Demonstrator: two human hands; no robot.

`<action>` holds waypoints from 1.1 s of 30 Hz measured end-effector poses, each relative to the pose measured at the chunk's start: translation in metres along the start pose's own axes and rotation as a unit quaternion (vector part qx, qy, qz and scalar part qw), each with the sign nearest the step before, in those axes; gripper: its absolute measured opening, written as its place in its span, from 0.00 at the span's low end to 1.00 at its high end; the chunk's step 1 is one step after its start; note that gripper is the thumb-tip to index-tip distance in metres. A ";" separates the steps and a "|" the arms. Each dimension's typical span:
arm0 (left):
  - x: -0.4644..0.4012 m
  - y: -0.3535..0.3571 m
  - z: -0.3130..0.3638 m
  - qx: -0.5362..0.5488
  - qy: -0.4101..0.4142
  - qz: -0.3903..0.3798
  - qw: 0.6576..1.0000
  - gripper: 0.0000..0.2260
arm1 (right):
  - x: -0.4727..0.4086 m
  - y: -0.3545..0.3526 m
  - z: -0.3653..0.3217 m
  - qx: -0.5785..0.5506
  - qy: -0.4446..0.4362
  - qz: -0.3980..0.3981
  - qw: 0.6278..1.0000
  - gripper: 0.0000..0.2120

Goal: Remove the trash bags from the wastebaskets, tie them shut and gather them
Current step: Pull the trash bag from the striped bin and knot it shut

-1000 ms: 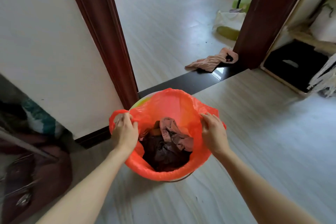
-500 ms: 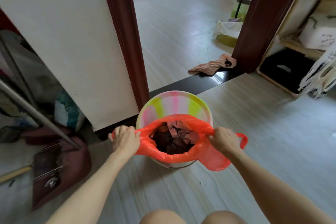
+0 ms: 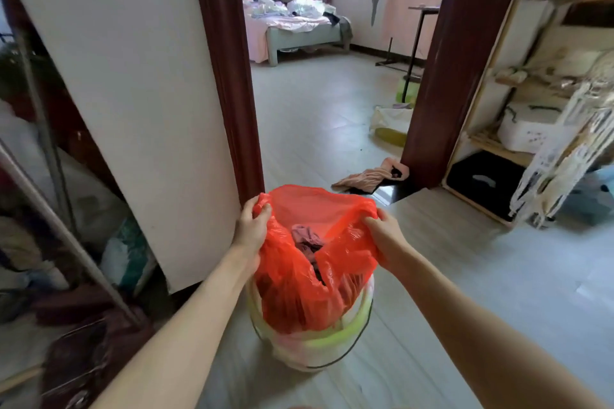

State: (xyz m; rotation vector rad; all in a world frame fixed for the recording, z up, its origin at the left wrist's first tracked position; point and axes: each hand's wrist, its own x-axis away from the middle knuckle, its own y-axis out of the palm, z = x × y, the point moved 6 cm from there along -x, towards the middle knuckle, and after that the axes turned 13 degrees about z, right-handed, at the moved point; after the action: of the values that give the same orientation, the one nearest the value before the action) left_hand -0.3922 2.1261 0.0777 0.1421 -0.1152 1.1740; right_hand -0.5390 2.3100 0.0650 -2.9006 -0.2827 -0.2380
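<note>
An orange-red trash bag [image 3: 300, 289] hangs mostly above a pastel striped wastebasket [image 3: 312, 347] on the floor, its lower part still inside the rim. My left hand [image 3: 251, 229] grips the bag's left edge. On the other side my right hand [image 3: 387, 237] holds the right edge. The bag's mouth is stretched open between them, with pinkish and dark rubbish visible inside.
A dark wooden doorframe [image 3: 232, 76] stands just behind the basket, with a bedroom beyond. A pink cloth [image 3: 372, 178] lies on the threshold. A wooden shelf unit [image 3: 518, 129] is at the right. A metal rack with bags [image 3: 50, 176] crowds the left.
Both hands have lifted the bag upward out of the wastebasket. The view has tilted up, showing more of the bedroom.
</note>
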 end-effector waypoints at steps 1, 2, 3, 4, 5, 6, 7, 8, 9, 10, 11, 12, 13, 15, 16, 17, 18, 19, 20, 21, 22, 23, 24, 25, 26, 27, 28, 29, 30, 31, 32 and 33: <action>0.007 0.006 0.017 0.001 0.031 -0.007 1.000 0.12 | 0.003 -0.007 -0.017 -0.020 -0.021 0.010 1.000 0.12; 0.015 0.013 0.035 -0.004 0.070 -0.015 0.997 0.13 | 0.006 -0.017 -0.034 -0.040 -0.043 0.026 0.998 0.10; 0.024 0.019 0.051 -0.018 0.108 -0.024 0.994 0.14 | 0.009 -0.026 -0.047 -0.054 -0.064 0.039 0.996 0.08; 0.034 0.026 0.066 -0.028 0.141 -0.036 0.989 0.15 | 0.011 -0.038 -0.061 -0.062 -0.088 0.055 0.993 0.07; 0.045 0.033 0.078 -0.034 0.160 -0.054 0.985 0.16 | 0.014 -0.050 -0.072 -0.065 -0.109 0.068 0.990 0.07; 0.054 0.041 0.090 -0.040 0.170 -0.076 0.982 0.17 | 0.015 -0.064 -0.083 -0.070 -0.127 0.080 0.986 0.07; 0.062 0.047 0.097 -0.049 0.176 -0.101 0.978 0.20 | 0.015 -0.074 -0.091 -0.072 -0.140 0.092 0.983 0.08; 0.071 0.057 0.103 -0.055 0.180 -0.134 0.973 0.24 | 0.017 -0.089 -0.098 -0.073 -0.148 0.108 0.980 0.10; 0.079 0.067 0.106 -0.065 0.181 -0.175 0.966 0.27 | 0.019 -0.105 -0.103 -0.075 -0.150 0.121 0.978 0.12; 0.089 0.076 0.108 -0.083 0.178 -0.214 0.957 0.31 | 0.019 -0.119 -0.107 -0.076 -0.152 0.127 0.977 0.13; 0.098 0.087 0.109 -0.105 0.176 -0.249 0.947 0.34 | 0.021 -0.134 -0.109 -0.074 -0.156 0.132 0.976 0.14; 0.108 0.099 0.107 -0.133 0.175 -0.275 0.936 0.36 | 0.022 -0.152 -0.110 -0.065 -0.161 0.136 0.975 0.15; 0.111 0.106 0.103 -0.170 0.178 -0.281 0.928 0.36 | 0.023 -0.162 -0.108 -0.057 -0.164 0.132 0.976 0.16; 0.124 0.128 0.090 -0.234 0.197 -0.288 0.907 0.35 | 0.026 -0.193 -0.094 -0.051 -0.153 0.120 0.979 0.18; 0.126 0.139 0.082 -0.251 0.208 -0.290 0.900 0.30 | 0.026 -0.206 -0.084 -0.051 -0.139 0.108 0.983 0.18; 0.131 0.149 0.075 -0.261 0.212 -0.288 0.897 0.22 | 0.024 -0.218 -0.070 -0.046 -0.117 0.103 0.987 0.18; 0.136 0.158 0.068 -0.266 0.215 -0.286 0.895 0.13 | 0.022 -0.230 -0.055 -0.029 -0.093 0.110 0.989 0.19; 0.140 0.165 0.060 -0.269 0.213 -0.281 0.896 0.10 | 0.020 -0.242 -0.041 -0.006 -0.075 0.124 0.989 0.19; 0.142 0.174 0.049 -0.266 0.205 -0.277 0.900 0.10 | 0.018 -0.255 -0.025 0.011 -0.059 0.143 0.988 0.19; 0.146 0.181 0.040 -0.256 0.189 -0.283 0.905 0.12 | 0.015 -0.265 -0.012 0.027 -0.049 0.157 0.986 0.19; 0.153 0.191 0.027 -0.236 0.163 -0.305 0.908 0.13 | 0.016 -0.273 0.000 0.040 -0.039 0.166 0.985 0.19; 0.161 0.201 0.010 -0.226 0.139 -0.330 0.906 0.14 | 0.019 -0.284 0.016 0.049 -0.025 0.172 0.984 0.19; 0.166 0.207 -0.002 -0.216 0.117 -0.344 0.906 0.15 | 0.021 -0.289 0.025 0.053 -0.014 0.167 0.984 0.19; 0.171 0.212 -0.012 -0.234 0.120 -0.361 0.895 0.16 | 0.023 -0.293 0.032 0.054 -0.003 0.160 0.986 0.19; 0.181 0.223 -0.035 -0.253 0.116 -0.391 0.877 0.15 | 0.027 -0.305 0.046 0.065 0.014 0.166 0.984 0.19; 0.189 0.232 -0.049 -0.280 0.132 -0.408 0.859 0.14 | 0.031 -0.315 0.054 0.074 0.027 0.166 0.983 0.19; 0.196 0.236 -0.058 -0.300 0.145 -0.420 0.844 0.14 | 0.033 -0.323 0.061 0.079 0.047 0.162 0.982 0.19; 0.203 0.241 -0.063 -0.322 0.177 -0.424 0.828 0.13 | 0.035 -0.332 0.068 0.080 0.064 0.164 0.981 0.20; 0.211 0.248 -0.066 -0.344 0.230 -0.421 0.807 0.13 | 0.039 -0.343 0.074 0.093 0.073 0.170 0.978 0.21; 0.216 0.253 -0.064 -0.387 0.301 -0.405 0.772 0.14 | 0.040 -0.351 0.077 0.115 0.069 0.175 0.975 0.22; 0.224 0.260 -0.061 -0.429 0.376 -0.388 0.724 0.16 | 0.043 -0.361 0.078 0.145 0.059 0.183 0.971 0.24; 0.232 0.264 -0.057 -0.462 0.438 -0.364 0.679 0.16 | 0.047 -0.368 0.077 0.179 0.043 0.191 0.964 0.24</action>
State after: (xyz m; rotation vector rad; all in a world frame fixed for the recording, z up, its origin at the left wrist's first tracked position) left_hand -0.5466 2.4466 0.0729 -1.1932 0.2020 0.1662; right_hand -0.5595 2.6884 0.0726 -2.5104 0.2287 -0.2177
